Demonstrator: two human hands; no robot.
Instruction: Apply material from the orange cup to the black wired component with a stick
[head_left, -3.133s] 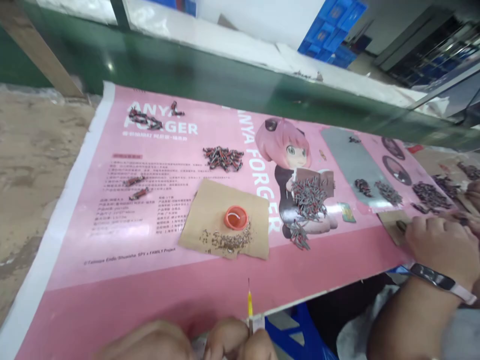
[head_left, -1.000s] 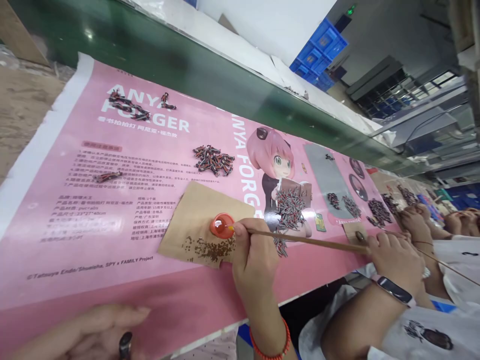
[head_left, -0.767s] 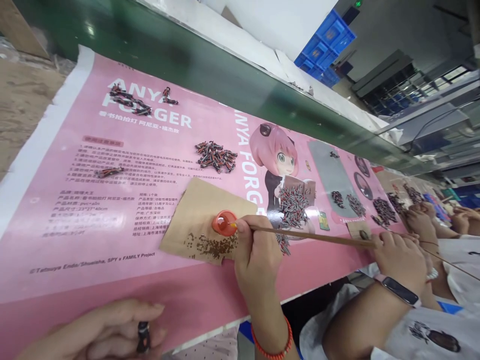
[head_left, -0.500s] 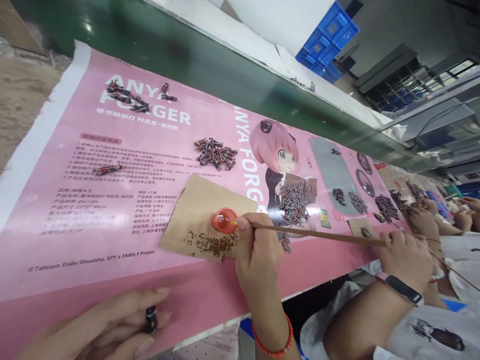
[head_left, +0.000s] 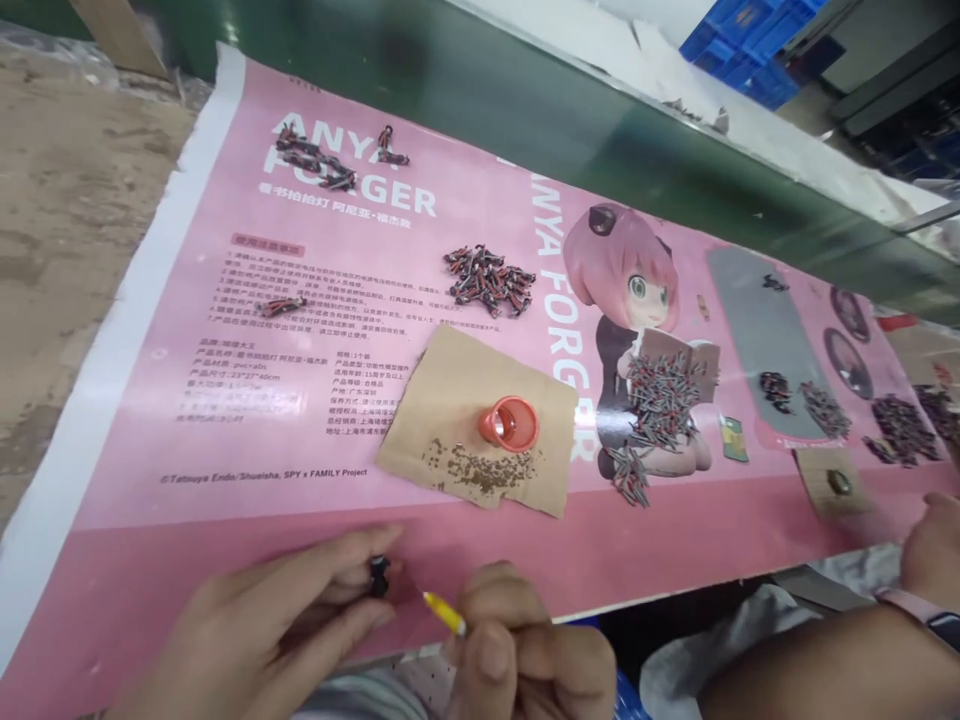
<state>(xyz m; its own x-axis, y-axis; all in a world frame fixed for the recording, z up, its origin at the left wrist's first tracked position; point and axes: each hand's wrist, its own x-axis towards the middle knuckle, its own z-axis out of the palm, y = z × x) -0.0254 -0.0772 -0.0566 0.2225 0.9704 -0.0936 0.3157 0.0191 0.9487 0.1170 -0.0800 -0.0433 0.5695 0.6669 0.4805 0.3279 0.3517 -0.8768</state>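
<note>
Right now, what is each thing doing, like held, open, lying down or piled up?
left hand: pinching a small black part.
right hand: gripping a yellow-tipped stick, tip near the part.
orange cap: open side up on the cardboard piece.
brown bits: scattered by the cap.

Orange cap (head_left: 508,424) on cardboard (head_left: 480,420), pink poster (head_left: 225,400) beneath

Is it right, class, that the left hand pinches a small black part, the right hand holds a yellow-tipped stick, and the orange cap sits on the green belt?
Not quite. The head view shows the orange cap on the brown cardboard piece, not the belt. The rest holds.
</note>
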